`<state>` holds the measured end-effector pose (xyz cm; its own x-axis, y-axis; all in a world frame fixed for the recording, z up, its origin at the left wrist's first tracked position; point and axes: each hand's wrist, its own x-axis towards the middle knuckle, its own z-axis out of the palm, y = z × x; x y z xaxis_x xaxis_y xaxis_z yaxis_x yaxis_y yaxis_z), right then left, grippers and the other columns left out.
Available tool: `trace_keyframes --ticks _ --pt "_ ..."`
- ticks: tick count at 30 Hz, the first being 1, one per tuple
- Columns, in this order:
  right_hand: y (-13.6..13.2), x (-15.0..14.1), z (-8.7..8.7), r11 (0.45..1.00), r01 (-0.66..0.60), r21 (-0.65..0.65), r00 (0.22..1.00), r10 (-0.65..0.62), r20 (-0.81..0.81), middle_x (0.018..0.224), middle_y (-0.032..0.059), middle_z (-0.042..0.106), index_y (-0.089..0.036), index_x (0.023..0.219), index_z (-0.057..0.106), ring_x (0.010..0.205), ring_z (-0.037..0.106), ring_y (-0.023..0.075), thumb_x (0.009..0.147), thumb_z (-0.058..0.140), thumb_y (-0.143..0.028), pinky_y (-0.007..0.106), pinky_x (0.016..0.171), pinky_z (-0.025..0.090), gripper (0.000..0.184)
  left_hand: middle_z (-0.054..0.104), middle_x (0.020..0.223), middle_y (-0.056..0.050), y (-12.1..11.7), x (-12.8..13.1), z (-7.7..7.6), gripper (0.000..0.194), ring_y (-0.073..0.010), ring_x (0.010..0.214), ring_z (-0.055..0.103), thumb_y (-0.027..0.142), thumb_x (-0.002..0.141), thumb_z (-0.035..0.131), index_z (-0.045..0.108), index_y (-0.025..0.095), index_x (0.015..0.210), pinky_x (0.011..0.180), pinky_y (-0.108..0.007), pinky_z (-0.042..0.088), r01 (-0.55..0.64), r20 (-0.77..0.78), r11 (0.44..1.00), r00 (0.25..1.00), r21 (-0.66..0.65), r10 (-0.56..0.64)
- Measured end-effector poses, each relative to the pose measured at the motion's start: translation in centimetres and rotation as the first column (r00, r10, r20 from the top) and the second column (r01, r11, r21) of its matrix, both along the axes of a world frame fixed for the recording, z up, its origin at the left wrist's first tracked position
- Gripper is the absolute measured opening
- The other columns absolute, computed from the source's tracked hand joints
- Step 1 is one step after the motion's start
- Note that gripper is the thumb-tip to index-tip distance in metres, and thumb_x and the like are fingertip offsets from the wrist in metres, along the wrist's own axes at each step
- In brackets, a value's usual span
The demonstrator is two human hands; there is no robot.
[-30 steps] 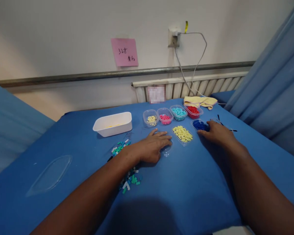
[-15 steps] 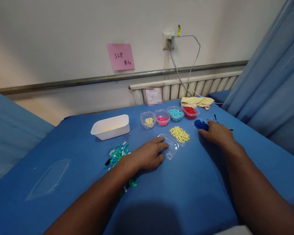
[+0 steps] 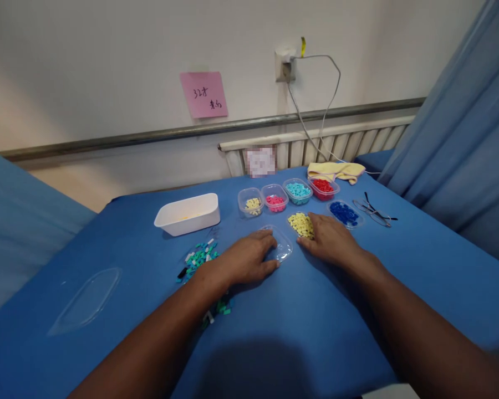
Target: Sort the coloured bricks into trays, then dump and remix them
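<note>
Clear tray (image 3: 284, 247) lies on the blue table (image 3: 270, 310), left hand (image 3: 249, 259) at its side, fingers and thumb spread over the edge. Right hand (image 3: 335, 238) curls over the side of the yellow pieces' tray (image 3: 291, 213), just beside. Cannot tell whether either hand grips or merely rests.

Risks, my judgement: a press on a shallow rim could tip the yellow pieces (image 3: 300, 224) out; a dragging left forearm could scatter the loose pile (image 3: 199, 257) beneath it.

Count: clear tray, one; filled trays, two, yellow and blue (image 3: 360, 223); tubs (image 3: 243, 206), four, cream, pink, light blue, red; white bin (image 3: 191, 226), one; glasses (image 3: 372, 210), one pair; cloth (image 3: 335, 170), one. Pieces too small to count.
</note>
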<state>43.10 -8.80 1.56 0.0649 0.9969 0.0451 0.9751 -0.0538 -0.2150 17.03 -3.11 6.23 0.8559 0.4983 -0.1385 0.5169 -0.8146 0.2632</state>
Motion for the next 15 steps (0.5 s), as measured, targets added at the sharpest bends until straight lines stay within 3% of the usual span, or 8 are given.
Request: trace_keyframes --ticks 6,15 --pt "0.2 1.5 0.3 0.990 0.137 -0.043 0.989 -0.134 0.063 0.140 0.0299 0.073 -0.006 0.144 0.062 0.129 0.069 0.0440 0.104 0.062 -0.054 0.051 0.107 0.053 0.062 0.068 0.149 -0.020 1.0 2.5 -0.8 0.038 -0.0358 0.142 0.063 0.034 0.097 0.064 0.066 0.016 0.130 0.120 -0.049 0.052 0.041 0.008 0.999 0.999 0.005 -0.041" --pt "0.3 2.9 0.0 0.980 0.196 -0.016 0.977 -0.194 0.087 0.135 0.0305 0.075 -0.008 0.138 0.066 0.126 0.071 0.0435 0.104 0.063 -0.054 0.051 0.103 0.054 0.057 0.072 0.132 -0.018 2.0 7.7 -1.7 0.037 -0.0334 0.119 0.070 0.031 0.094 0.063 0.068 0.013 0.126 0.107 -0.047 0.058 0.090 0.001 0.995 0.996 0.036 -0.090"
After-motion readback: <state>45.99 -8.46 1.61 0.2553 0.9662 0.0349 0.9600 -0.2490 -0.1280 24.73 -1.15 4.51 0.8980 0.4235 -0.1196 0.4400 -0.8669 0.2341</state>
